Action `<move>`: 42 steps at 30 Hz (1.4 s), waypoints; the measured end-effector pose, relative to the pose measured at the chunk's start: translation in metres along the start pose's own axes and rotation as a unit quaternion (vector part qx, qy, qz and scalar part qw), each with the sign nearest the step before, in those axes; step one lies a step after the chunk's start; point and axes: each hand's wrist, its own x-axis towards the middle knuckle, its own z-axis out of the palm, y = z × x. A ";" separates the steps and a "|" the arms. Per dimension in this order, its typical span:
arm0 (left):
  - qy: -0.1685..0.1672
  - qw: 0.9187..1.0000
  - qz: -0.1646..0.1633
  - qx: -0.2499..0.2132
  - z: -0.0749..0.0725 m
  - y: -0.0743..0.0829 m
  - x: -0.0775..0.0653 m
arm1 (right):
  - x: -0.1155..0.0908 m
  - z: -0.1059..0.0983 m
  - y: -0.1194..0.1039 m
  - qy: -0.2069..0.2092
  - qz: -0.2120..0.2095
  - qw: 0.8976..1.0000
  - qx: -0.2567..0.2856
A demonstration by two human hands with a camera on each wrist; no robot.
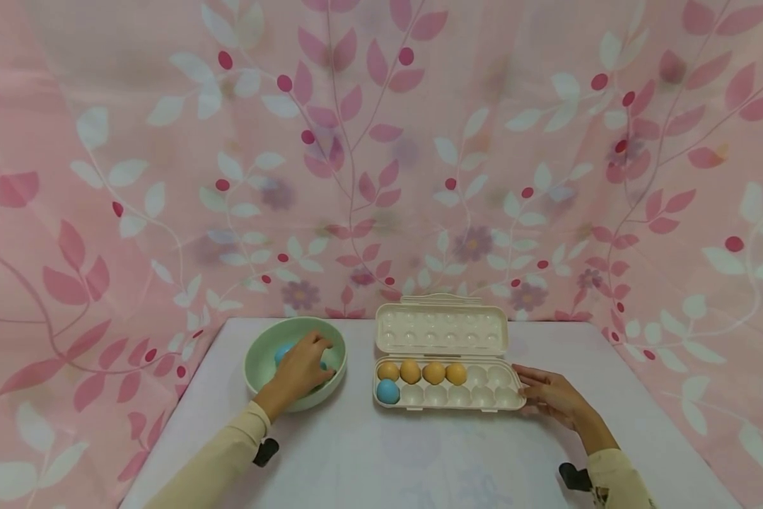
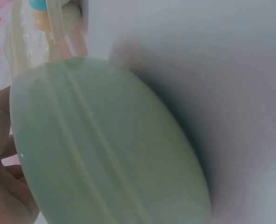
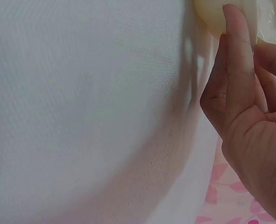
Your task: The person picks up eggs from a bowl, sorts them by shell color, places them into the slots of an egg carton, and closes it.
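My left hand (image 1: 301, 367) reaches down into a pale green bowl (image 1: 260, 385), its fingers bent over blue eggs (image 1: 283, 352). Thumb and fingertips stand apart at the right inside of the bowl. I cannot tell whether they hold an egg. The bowl wall (image 2: 105, 149) hides the fingertips in the left wrist view. With the right hand (image 1: 556, 399) I grip the right end of an open cream egg carton (image 1: 450, 408), thumb and fingers at its rim. Several orange-yellow eggs (image 1: 434, 372) fill the back row's left part; one blue egg (image 1: 388, 392) sits in the front-left cup.
The carton lid (image 1: 441, 332) stands raised at the back. Both containers stand on a white-covered table (image 1: 368, 459), the bowl left of the carton. A pink floral cloth (image 1: 381, 155) hangs behind and along the sides.
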 end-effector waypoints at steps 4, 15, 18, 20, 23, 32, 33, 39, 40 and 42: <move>-0.026 0.999 -0.028 0.014 0.000 -0.001 0.002 | 0.001 0.000 0.001 -0.002 0.003 1.000 0.000; -0.056 0.998 -0.037 -0.007 0.000 -0.001 0.007 | 0.001 0.000 0.001 -0.002 0.004 1.000 0.003; -0.066 0.997 -0.045 -0.012 0.003 -0.003 0.008 | 0.001 0.000 0.002 0.001 0.007 1.000 0.004; -0.074 0.996 -0.047 -0.008 0.005 -0.004 0.008 | 0.001 -0.001 0.003 0.000 0.007 1.000 0.001; -0.086 0.995 -0.041 0.003 0.008 -0.007 0.009 | 0.002 -0.001 0.003 0.000 0.010 1.000 0.003; -0.087 0.994 0.007 0.058 0.013 -0.013 0.007 | 0.004 -0.003 0.004 -0.002 0.004 1.000 0.004; -0.086 0.994 0.009 0.064 0.013 -0.013 0.007 | 0.004 -0.003 0.003 -0.002 0.003 1.000 0.004; -0.076 0.993 0.017 0.086 0.014 -0.010 0.007 | 0.003 -0.001 0.001 -0.003 0.005 1.000 0.008; -0.070 0.993 0.023 0.089 0.015 -0.010 0.007 | 0.003 -0.001 0.000 -0.003 0.005 1.000 0.009; -0.068 0.993 0.026 0.093 0.014 -0.008 0.006 | 0.003 -0.001 0.001 -0.003 0.005 1.000 0.010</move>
